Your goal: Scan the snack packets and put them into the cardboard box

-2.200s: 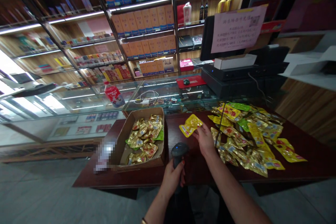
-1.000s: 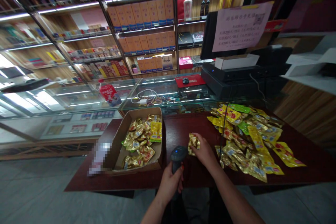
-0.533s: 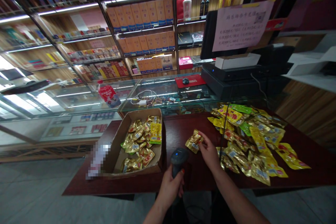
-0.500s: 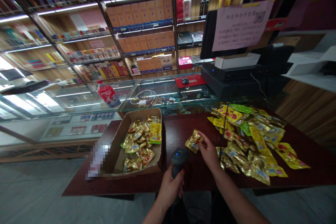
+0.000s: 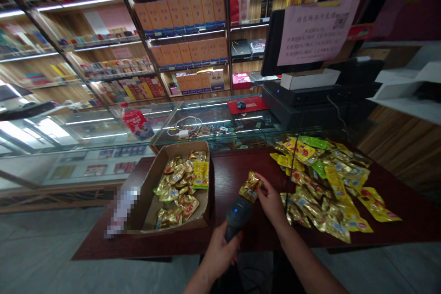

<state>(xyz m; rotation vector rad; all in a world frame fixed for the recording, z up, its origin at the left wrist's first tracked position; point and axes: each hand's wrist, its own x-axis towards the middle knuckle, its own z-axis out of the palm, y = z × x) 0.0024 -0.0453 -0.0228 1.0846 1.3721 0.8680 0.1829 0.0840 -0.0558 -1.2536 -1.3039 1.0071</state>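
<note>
My left hand (image 5: pixel 220 249) is wrapped round the handle of a dark barcode scanner (image 5: pixel 238 213), its head tilted up with a small blue light showing. Just beyond the scanner head, my right hand (image 5: pixel 270 200) pinches the right edge of a gold foil snack packet (image 5: pixel 250 187) above the dark red table (image 5: pixel 227 170). To the left stands an open cardboard box (image 5: pixel 209 156) with several gold packets and a yellow one inside. A loose heap of gold, yellow and green snack packets (image 5: pixel 324 183) lies to the right of my right hand.
Behind the table runs a glass counter (image 5: pixel 210 117) with a mouse (image 5: pixel 241 105) on a red mat, a white cable and a red bottle (image 5: pixel 137 121). A monitor with a pink paper sign (image 5: pixel 315 32) stands at the back right. A thin black cable hangs before the heap.
The scanner head has tipped forward and come closer to the gold packet. My right hand keeps its pinch on the packet, which has shifted slightly. The whole view has drifted a little.
</note>
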